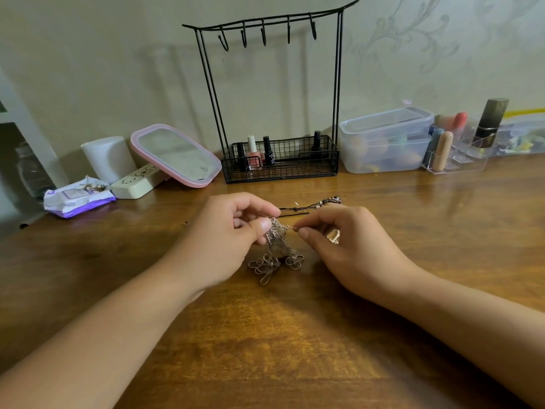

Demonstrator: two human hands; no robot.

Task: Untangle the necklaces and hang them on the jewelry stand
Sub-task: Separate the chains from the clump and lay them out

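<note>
Wooden table (383,290): it fills the lower two thirds of the frame, and we rest both forearms on it.

Jewelry stand (274,93): black wire, upright at upper centre against the wall. We count five hooks under its top bar, all bare. Its mesh basket base holds several nail polish bottles (255,153).

Clear plastic containers (383,140): stacked, just right of the stand's base, contents blurred.

Pink-rimmed mirror (177,156): tilted back, left of the stand, propped on a cream base.

Acrylic organiser (460,160): at the right edge of the frame, with tubes and a dark bottle standing in it.

White cylinder (107,157) and a purple-and-white wipes packet (78,197): at centre left, the packet lying in front of the cylinder.

Our left hand (233,231): centre of the frame, fingers curled, thumb and fingertips pinching the top of the tangled chains.

Our right hand (345,240): just right of the left one, thumb and forefinger pinching a fine strand drawn sideways out of the same tangle.

Tangled necklaces (275,249): a silvery clump of chain held up between our two hands, its looped lower end lying on the table.

Black cord necklace (298,206): lying on the table just behind our hands, with a small pendant at its right end. We cannot tell whether it is caught in the clump.
</note>
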